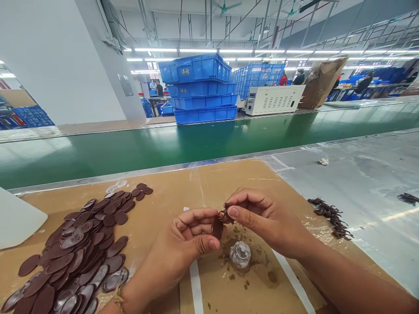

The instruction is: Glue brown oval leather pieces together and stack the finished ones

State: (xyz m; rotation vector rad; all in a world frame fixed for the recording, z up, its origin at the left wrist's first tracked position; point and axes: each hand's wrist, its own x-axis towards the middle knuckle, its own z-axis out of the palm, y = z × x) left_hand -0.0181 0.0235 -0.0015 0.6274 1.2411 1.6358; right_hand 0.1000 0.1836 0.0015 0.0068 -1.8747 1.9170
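Two-handed work over the table (376, 168). The left hand (191, 235) closes its grip on a brown disc (216, 228), held on edge between thumb and fingers; the right hand (260, 218) pinches a small dark piece (227, 213) beside the disc's upper edge, contact between the two being unclear. Both parts are above the cardboard (166, 196), near the jar (240, 255). Probable faults: the thin disc may twist if the left thumb presses off-centre; the piece, largely hidden by fingertips, may slip from so narrow a pinch; a dropped wrist may tip the jar; the left forearm, close to the disc pile (81, 244), may scatter it.
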